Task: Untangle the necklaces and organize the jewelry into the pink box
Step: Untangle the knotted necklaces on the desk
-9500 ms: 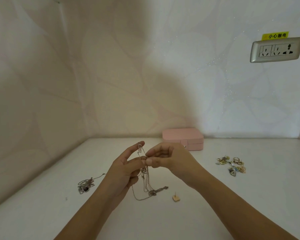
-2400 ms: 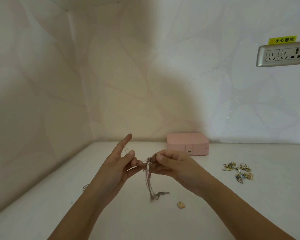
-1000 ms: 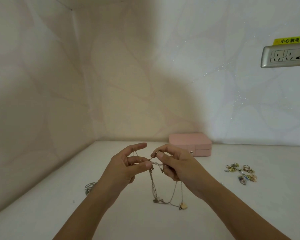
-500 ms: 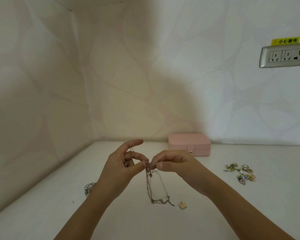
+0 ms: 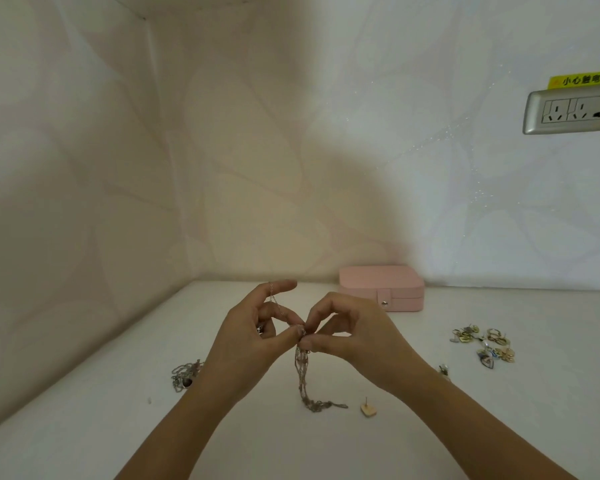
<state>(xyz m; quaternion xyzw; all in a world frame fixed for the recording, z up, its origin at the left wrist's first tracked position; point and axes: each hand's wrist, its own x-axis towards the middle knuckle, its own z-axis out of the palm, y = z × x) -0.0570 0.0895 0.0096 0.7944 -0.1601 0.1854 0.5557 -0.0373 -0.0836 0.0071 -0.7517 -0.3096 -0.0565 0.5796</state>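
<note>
A tangle of thin silver necklace chains (image 5: 303, 375) hangs from my fingertips down to the white table (image 5: 499, 410). My left hand (image 5: 250, 337) pinches the chains at the top, with one strand looped over its raised forefinger. My right hand (image 5: 354, 334) pinches the same knot from the right, fingertips touching the left hand's. The pink box (image 5: 381, 287) stands closed against the back wall, behind my right hand. A small heart stud earring (image 5: 368, 409) lies on the table by the chains' lower end.
Another bunch of silver chains (image 5: 186, 374) lies left of my left forearm. A heap of earrings and rings (image 5: 485, 344) sits at the right, one small piece (image 5: 444, 370) near my right wrist. Walls close the table at back and left; a wall socket (image 5: 572, 110) is upper right.
Both hands have drawn closer together at the knot and the hanging chains have gathered into one narrow bundle. One second ago a strand with the heart piece was lifted; now it lies on the table.
</note>
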